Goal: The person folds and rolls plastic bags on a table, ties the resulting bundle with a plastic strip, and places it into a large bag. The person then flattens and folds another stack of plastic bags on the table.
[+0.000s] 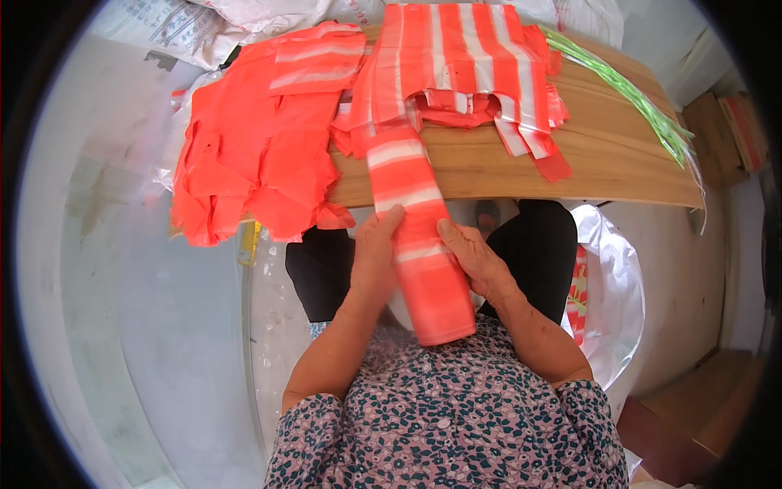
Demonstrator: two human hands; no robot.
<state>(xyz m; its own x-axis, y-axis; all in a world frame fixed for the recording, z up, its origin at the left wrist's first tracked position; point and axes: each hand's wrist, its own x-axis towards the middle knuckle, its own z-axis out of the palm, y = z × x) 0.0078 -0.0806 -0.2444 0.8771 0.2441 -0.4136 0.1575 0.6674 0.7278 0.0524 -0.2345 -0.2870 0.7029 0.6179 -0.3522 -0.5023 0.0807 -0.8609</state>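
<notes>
A long folded stack of red-and-white striped plastic bags (419, 236) stretches from the table edge toward my body. My left hand (377, 248) grips its left side, thumb on top. On the opposite side my right hand (474, 254) holds it the same way, thumb on top and fingers mostly hidden beneath. The far end of the folded stack touches a spread pile of striped plastic bags (456, 57) with cut handles. Left of that pile lies a heap of plain red plastic bags (252, 138), drooping over the table's front edge.
A bundle of green plastic strings (627, 94) lies along the right side of the wooden table (627, 167). White printed sacks (163, 33) sit behind. Below right stands an open white sack (615, 285) with striped red bags inside. My legs are under the table edge.
</notes>
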